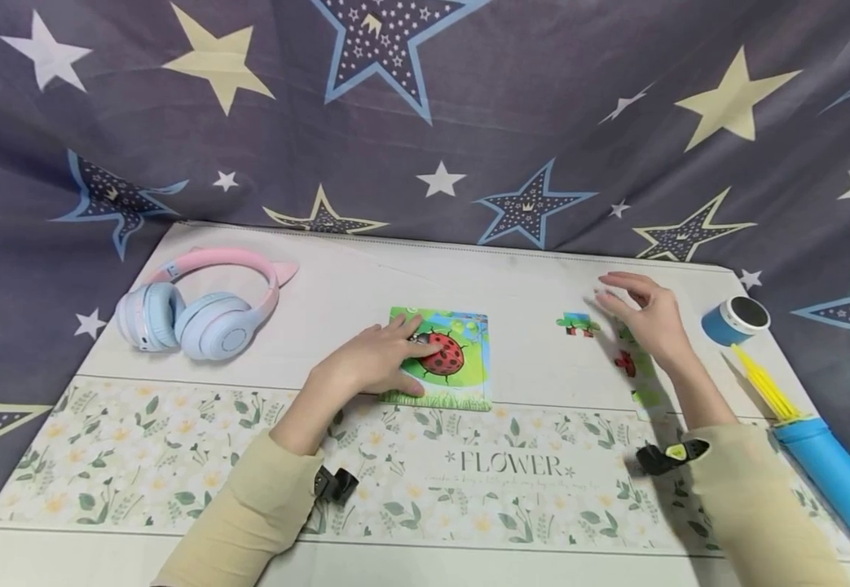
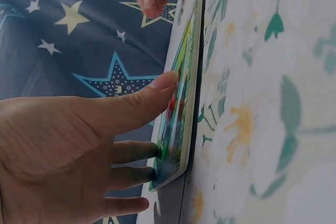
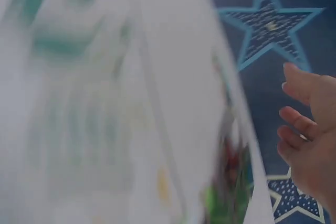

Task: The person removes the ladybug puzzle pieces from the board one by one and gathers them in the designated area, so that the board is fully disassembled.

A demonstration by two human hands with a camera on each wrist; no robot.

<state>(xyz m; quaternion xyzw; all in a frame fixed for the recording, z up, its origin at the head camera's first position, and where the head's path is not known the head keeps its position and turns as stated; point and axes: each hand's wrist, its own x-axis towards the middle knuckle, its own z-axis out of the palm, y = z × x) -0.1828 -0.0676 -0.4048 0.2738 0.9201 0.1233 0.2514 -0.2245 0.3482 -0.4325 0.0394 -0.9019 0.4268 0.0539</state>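
A square ladybug puzzle point(image 1: 472, 383) lies on the table, its red spotted ladybug on a green and blue background. My left hand point(image 1: 369, 359) rests on its left side with fingers spread; the left wrist view shows the thumb and fingertips point(image 2: 167, 81) at its face. My right hand point(image 1: 648, 318) is above the table to the right, thumb and fingers apart, nothing between them. Loose puzzle pieces lie around it: a green, blue and red one point(image 1: 579, 324) to its left, a red one point(image 1: 625, 364) and a green one point(image 1: 645, 397) below, partly behind the hand and forearm.
Pink and blue headphones point(image 1: 222, 326) lie at the back left. A blue cylinder with a dark top point(image 1: 734, 319) stands at the right edge, near a blue tube point(image 1: 835, 481) with yellow sticks point(image 1: 765, 383). A star-patterned cloth point(image 1: 366, 155) hangs behind the table.
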